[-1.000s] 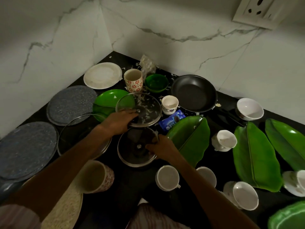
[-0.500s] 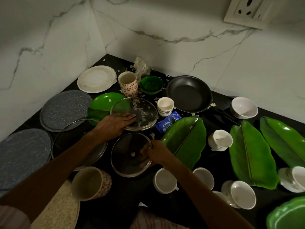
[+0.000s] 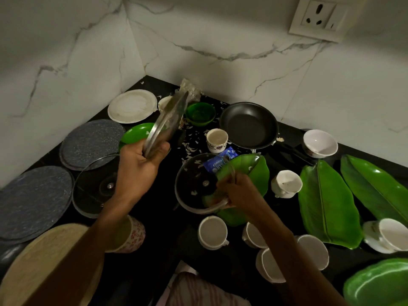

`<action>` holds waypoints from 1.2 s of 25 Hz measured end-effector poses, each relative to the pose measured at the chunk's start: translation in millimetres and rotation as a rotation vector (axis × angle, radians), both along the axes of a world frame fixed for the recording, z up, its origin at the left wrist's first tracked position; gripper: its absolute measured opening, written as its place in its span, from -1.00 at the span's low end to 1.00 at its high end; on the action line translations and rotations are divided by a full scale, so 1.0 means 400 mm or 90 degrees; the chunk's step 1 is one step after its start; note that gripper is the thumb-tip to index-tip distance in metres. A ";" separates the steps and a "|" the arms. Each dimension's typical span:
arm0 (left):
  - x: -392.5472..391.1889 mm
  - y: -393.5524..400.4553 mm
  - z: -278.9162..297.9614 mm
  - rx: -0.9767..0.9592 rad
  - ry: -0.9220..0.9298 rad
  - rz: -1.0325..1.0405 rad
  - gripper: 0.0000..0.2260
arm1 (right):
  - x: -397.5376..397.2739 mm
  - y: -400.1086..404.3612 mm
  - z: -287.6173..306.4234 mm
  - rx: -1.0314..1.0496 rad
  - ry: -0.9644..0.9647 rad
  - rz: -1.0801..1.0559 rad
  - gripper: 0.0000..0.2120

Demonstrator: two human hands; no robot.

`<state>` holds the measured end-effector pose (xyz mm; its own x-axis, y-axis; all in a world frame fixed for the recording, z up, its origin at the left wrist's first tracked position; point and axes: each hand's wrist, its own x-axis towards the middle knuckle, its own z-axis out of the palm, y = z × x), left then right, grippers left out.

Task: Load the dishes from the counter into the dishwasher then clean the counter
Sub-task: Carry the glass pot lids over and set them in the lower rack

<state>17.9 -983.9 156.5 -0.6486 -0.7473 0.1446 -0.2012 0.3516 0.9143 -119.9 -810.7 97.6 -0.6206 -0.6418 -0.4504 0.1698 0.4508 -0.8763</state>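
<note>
Head view, looking down on a dark worktop (image 3: 163,228) crowded with dishes in a marble-walled corner. The left hand (image 3: 141,164) has its grip curled round the lower rim of a steel-rimmed glass lid (image 3: 167,122), which is raised off the worktop and tipped nearly on edge, its top leaning away from the hand towards the wall. Behind that lid sit a white plate (image 3: 132,106), a small green bowl (image 3: 200,113) and a black frying pan (image 3: 249,125); a green plate (image 3: 134,134) lies just beyond the left hand. A larger glass lid (image 3: 95,186) lies flat below the left forearm, with two grey speckled plates (image 3: 92,141) further out on that side.

The right hand (image 3: 238,191) pinches the near edge of a second glass lid (image 3: 198,184), tilted with its knob facing the camera; whether its far rim rests on the worktop cannot be told. Just beyond this grip lie a blue biscuit packet (image 3: 220,162) and a leaf-shaped green plate (image 3: 254,173). A small white cup (image 3: 217,140) stands past the packet, near the pan. More white cups (image 3: 213,231) sit on the near side of the right hand.
</note>
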 end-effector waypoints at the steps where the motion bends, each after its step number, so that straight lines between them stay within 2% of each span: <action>1: -0.003 0.042 0.021 0.052 0.052 0.010 -0.85 | -0.003 0.031 0.014 -0.007 0.032 -0.045 -0.82; 7: -0.009 0.260 0.042 0.185 0.222 0.048 -0.78 | 0.005 0.245 0.079 -0.053 0.251 -0.193 -0.87; 10: -0.001 0.359 0.038 0.218 0.268 0.053 -0.75 | 0.027 0.353 0.074 -0.095 0.180 -0.279 -0.85; 13: 0.019 0.445 0.043 0.241 0.275 0.052 -0.84 | 0.048 0.445 0.081 -0.188 0.048 -0.366 -0.86; 16: 0.033 0.535 0.051 0.261 0.270 0.055 -0.88 | 0.075 0.525 0.089 -0.213 -0.032 -0.394 -0.73; 18: 0.043 0.597 0.056 0.275 0.275 0.026 -0.81 | 0.089 0.571 0.077 -0.213 -0.060 -0.406 -0.64; 21: 0.062 0.667 0.057 0.306 0.268 0.018 -0.82 | 0.113 0.634 0.072 -0.265 -0.160 -0.440 -0.61; 25: 0.101 0.739 0.063 0.305 0.230 0.010 -0.71 | 0.157 0.703 0.092 -0.286 -0.164 -0.431 -0.61; 30: 0.148 0.768 0.053 0.309 0.181 -0.023 -0.82 | 0.226 0.758 0.094 -0.287 -0.114 -0.480 -0.65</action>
<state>77.2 -676.8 177.6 -0.6611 -0.7494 -0.0364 0.0819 -0.1204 0.9893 -29.4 -507.5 135.2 -0.8935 -0.2317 -0.3846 0.4328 -0.2161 -0.8752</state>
